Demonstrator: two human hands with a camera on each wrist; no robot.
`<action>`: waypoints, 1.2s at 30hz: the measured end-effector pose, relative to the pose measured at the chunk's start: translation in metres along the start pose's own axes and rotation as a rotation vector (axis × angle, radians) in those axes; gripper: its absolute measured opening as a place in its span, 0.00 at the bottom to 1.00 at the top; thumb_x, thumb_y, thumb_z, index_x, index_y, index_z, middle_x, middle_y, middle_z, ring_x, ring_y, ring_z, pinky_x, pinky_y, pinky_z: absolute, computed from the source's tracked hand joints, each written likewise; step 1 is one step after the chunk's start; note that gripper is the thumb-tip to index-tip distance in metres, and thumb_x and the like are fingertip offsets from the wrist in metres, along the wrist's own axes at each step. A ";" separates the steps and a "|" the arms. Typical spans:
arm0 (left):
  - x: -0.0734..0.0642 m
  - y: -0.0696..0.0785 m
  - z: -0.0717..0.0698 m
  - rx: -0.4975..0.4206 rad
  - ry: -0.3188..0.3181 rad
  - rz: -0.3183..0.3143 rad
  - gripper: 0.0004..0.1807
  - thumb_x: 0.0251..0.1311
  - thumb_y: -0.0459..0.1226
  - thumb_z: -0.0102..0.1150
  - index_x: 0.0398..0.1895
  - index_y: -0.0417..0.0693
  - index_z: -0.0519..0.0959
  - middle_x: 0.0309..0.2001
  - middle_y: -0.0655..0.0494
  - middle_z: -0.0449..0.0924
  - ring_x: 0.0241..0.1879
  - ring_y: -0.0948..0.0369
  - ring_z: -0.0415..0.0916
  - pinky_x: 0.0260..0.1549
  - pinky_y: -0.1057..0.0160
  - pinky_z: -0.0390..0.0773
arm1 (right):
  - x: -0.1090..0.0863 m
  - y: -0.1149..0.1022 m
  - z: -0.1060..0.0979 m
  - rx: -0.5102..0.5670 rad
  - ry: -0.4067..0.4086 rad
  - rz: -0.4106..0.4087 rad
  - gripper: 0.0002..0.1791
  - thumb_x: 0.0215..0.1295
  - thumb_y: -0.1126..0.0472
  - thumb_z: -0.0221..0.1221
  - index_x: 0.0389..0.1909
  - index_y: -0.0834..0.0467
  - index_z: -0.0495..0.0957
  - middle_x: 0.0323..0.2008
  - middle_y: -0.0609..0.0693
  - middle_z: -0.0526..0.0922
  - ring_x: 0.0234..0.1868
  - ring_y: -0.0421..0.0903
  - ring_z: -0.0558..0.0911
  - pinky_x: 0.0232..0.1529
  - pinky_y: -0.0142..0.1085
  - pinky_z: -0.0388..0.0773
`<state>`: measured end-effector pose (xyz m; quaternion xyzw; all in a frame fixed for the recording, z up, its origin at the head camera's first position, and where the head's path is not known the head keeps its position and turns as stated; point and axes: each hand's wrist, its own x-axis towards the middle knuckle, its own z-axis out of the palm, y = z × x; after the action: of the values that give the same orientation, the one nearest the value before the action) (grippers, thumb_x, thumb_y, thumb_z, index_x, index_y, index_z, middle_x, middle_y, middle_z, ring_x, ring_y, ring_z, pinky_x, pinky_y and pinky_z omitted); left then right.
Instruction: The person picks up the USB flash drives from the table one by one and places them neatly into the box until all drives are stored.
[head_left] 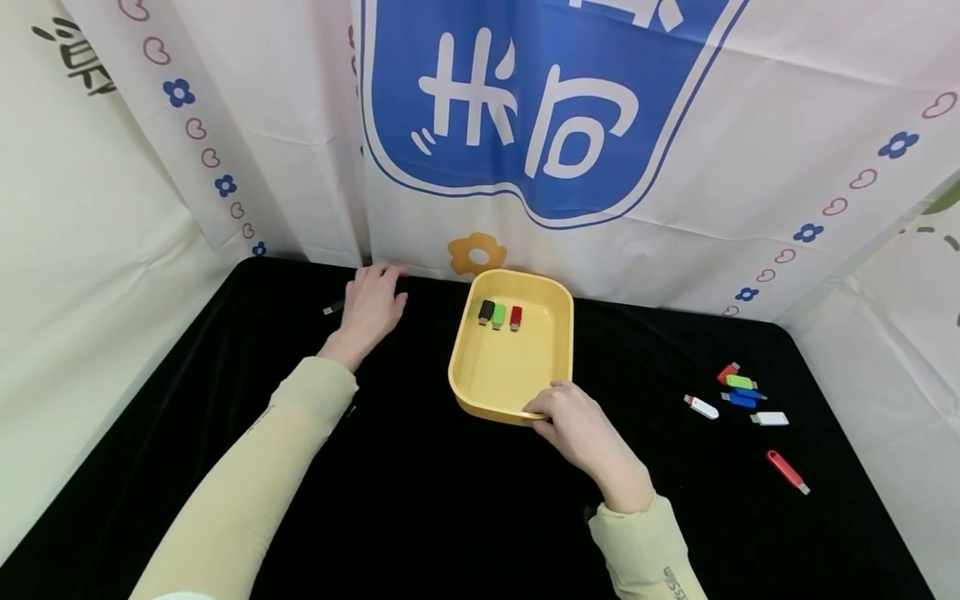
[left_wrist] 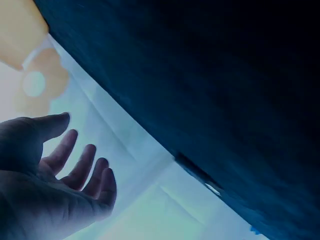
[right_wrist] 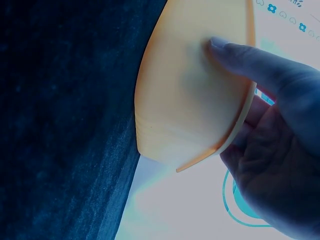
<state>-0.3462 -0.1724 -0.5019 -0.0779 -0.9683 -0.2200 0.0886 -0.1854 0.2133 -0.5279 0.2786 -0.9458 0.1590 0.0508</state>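
My right hand [head_left: 583,433] grips the near right corner of a yellow tray [head_left: 510,379], thumb outside the wall and fingers over the rim. The right wrist view shows the thumb pressed to the tray's outer wall [right_wrist: 185,100]. Inside the tray lie three USB sticks: a black one [head_left: 487,312], a green one [head_left: 498,316] and a red one [head_left: 516,318]. At the back left, my left hand [head_left: 369,308] hovers with loosely bent fingers and nothing in them. Close beside it a black USB stick [head_left: 334,307] lies on the cloth, also visible in the left wrist view [left_wrist: 197,173].
Several more USB sticks lie at the right: white [head_left: 702,407], red [head_left: 726,372], green [head_left: 741,382], blue [head_left: 738,400], another white [head_left: 770,418] and a longer red one [head_left: 787,472]. Black cloth [head_left: 420,500] covers the table. A printed curtain [head_left: 315,167] hangs along its back edge.
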 end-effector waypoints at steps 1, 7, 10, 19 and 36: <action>-0.007 0.006 -0.012 -0.002 -0.026 -0.022 0.24 0.88 0.38 0.61 0.81 0.45 0.80 0.83 0.36 0.75 0.82 0.31 0.68 0.79 0.27 0.73 | 0.000 0.000 0.000 -0.004 0.002 -0.002 0.13 0.70 0.62 0.83 0.40 0.37 0.97 0.40 0.30 0.94 0.46 0.36 0.85 0.50 0.37 0.88; -0.039 0.031 -0.063 0.031 -0.152 -0.103 0.28 0.89 0.32 0.52 0.86 0.36 0.72 0.86 0.28 0.67 0.84 0.27 0.64 0.83 0.27 0.69 | 0.000 0.002 0.003 0.001 -0.005 0.002 0.13 0.70 0.63 0.83 0.41 0.38 0.97 0.40 0.31 0.94 0.46 0.37 0.85 0.50 0.37 0.88; -0.040 0.022 -0.067 0.064 -0.219 -0.134 0.30 0.89 0.33 0.51 0.88 0.33 0.68 0.86 0.24 0.64 0.85 0.25 0.62 0.84 0.26 0.68 | 0.001 0.003 0.004 0.004 -0.009 0.003 0.13 0.69 0.62 0.83 0.42 0.38 0.97 0.40 0.31 0.95 0.47 0.37 0.86 0.51 0.38 0.88; -0.039 -0.004 -0.069 0.103 -0.307 -0.144 0.28 0.87 0.27 0.48 0.85 0.28 0.71 0.82 0.19 0.68 0.81 0.24 0.69 0.78 0.27 0.79 | 0.002 -0.002 -0.001 -0.003 -0.007 -0.001 0.13 0.68 0.62 0.84 0.39 0.37 0.96 0.39 0.29 0.94 0.45 0.36 0.85 0.50 0.37 0.88; -0.005 -0.075 -0.026 0.155 -0.238 -0.005 0.23 0.78 0.19 0.52 0.67 0.35 0.88 0.67 0.26 0.87 0.59 0.33 0.90 0.60 0.37 0.91 | 0.001 -0.003 -0.002 0.009 -0.004 0.009 0.12 0.69 0.61 0.84 0.40 0.37 0.96 0.40 0.30 0.94 0.46 0.36 0.85 0.50 0.38 0.88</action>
<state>-0.3521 -0.2514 -0.5113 -0.0938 -0.9863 -0.1341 -0.0217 -0.1847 0.2108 -0.5243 0.2751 -0.9464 0.1627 0.0469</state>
